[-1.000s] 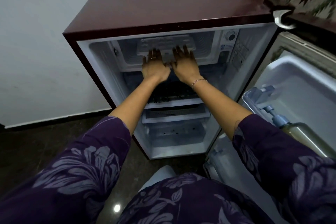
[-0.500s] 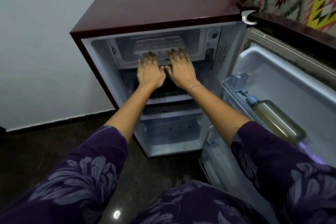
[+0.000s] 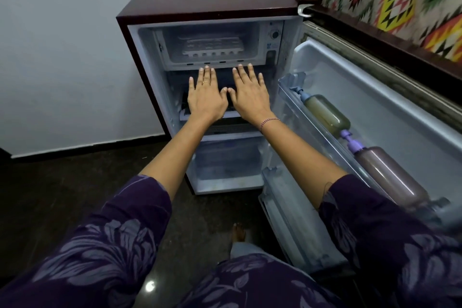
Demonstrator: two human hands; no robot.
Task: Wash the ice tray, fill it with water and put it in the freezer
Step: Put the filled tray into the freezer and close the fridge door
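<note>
Now the ice tray [image 3: 212, 46] sits inside the freezer compartment [image 3: 250, 40], apart from both hands; left hand [image 3: 206, 97] and right hand [image 3: 250, 96] hover below, fingers spread flat, gripping nothing

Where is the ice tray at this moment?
In the head view, the ice tray lies inside the freezer compartment at the top of the open fridge, above and beyond both open hands, untouched.

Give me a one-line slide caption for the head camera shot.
Ice tray sits in the freezer; left hand and right hand hover open below it.
</note>
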